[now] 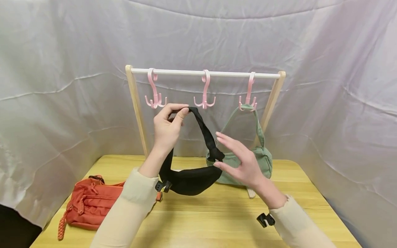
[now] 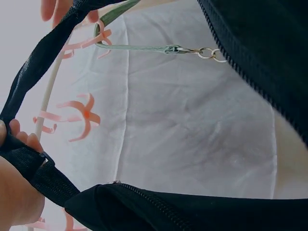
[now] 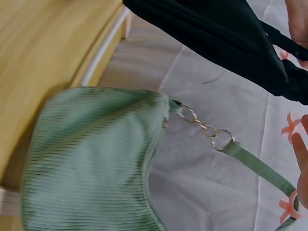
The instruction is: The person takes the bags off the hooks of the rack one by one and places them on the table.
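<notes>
My left hand (image 1: 167,129) pinches the top of the strap of a small black zippered bag (image 1: 192,181), which hangs above the table in front of the middle pink hook (image 1: 205,94). In the left wrist view the strap's black buckle (image 2: 47,159) sits just by my fingers, and zippers run along the bag's edges. My right hand (image 1: 245,165) has its fingers spread and holds nothing; its fingertips are close beside the knotted end of the strap (image 1: 216,153). Behind that hand, a green corduroy bag (image 3: 96,159) hangs by its strap from the right pink hook (image 1: 249,93).
A white rail (image 1: 180,72) on wooden posts carries the pink hooks, including the left pink hook (image 1: 154,89). On the wooden table (image 1: 192,220), an orange-red bag (image 1: 93,203) lies at left, partly behind my left sleeve. Grey cloth (image 1: 198,38) surrounds the table's back and sides.
</notes>
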